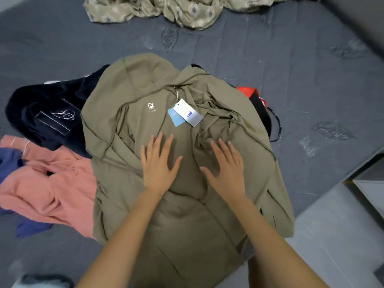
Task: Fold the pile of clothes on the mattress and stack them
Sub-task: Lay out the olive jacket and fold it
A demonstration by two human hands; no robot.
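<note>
Fingers [158, 142] of the left hand [159, 167] and right hand [227, 171] lie straight and spread, holding nothing, pressing down the green jacket [128, 183] that lies on the near side of the mattress [291, 59]; it looks soft, light and floppy, so I would pinch its side edges.

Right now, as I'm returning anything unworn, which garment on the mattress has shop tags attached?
The olive-green jacket in the middle: white and blue hang tags lie near its collar. The navy garment, salmon-pink garment and patterned cloth show none.
</note>
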